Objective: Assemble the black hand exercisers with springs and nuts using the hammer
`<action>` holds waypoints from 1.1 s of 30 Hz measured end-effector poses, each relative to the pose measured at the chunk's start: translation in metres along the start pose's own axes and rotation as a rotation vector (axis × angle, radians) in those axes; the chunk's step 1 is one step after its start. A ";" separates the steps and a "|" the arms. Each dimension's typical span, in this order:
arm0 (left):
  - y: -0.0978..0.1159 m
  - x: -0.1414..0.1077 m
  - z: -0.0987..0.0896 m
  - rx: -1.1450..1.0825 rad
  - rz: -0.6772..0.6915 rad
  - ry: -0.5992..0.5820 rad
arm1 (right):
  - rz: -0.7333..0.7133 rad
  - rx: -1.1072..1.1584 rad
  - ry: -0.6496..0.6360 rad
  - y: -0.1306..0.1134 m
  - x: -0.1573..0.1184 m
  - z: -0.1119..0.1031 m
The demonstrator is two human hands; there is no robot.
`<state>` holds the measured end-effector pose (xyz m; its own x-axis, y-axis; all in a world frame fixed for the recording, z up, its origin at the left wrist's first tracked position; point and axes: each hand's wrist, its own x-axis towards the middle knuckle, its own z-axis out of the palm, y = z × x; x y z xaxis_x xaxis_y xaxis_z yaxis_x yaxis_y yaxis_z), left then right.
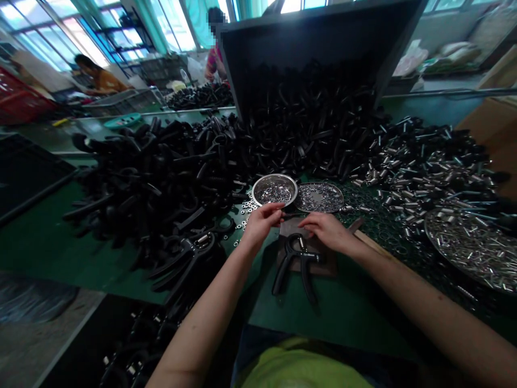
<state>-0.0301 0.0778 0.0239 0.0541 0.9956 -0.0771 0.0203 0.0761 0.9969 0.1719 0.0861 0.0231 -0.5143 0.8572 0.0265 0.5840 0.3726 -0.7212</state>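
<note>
A black hand gripper (306, 275) with a coil spring near its top lies on a flat brownish plate (329, 268), its two handles spread toward me. Just beyond its left side, my left hand (260, 226) is closed in a pinch beside the steel bowl (255, 195); a small dark thing shows at the fingertips, too small to name. My right hand (329, 230) hovers over the plate's far edge, fingers curled together, and what they hold, if anything, is hidden. The bowl and an oval tray (342, 200) carry small metal parts.
Black handles (161, 178) are heaped at the left and spill from a large tilted bin (307, 48). Springs and bolts (428, 161) pile up at the right, beside a round tray (430, 229) of metal pins. Small nuts (246, 207) lie scattered. Two people sit beyond.
</note>
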 end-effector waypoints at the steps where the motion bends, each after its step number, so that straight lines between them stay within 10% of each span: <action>1: -0.004 -0.014 0.003 -0.053 -0.044 -0.025 | 0.001 -0.014 0.006 0.001 -0.005 0.004; 7: -0.029 -0.062 0.011 0.008 -0.123 -0.027 | 0.009 -0.208 0.018 -0.004 -0.004 0.013; 16: -0.035 -0.062 0.022 0.605 0.228 -0.076 | -0.079 -0.746 -0.151 -0.043 0.003 0.027; 21: -0.034 -0.062 0.026 0.863 0.357 -0.113 | -0.026 -0.742 0.014 -0.014 -0.039 -0.002; 28: -0.027 -0.077 0.028 1.313 0.556 -0.206 | 0.395 -1.064 0.190 0.061 -0.127 -0.030; 33: -0.021 -0.088 0.029 1.365 0.502 -0.200 | 0.443 -0.984 0.259 0.048 -0.122 -0.026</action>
<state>-0.0066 -0.0129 0.0097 0.4726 0.8682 0.1512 0.8593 -0.4921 0.1394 0.2792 0.0090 0.0035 -0.0563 0.9900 0.1292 0.9867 0.0355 0.1584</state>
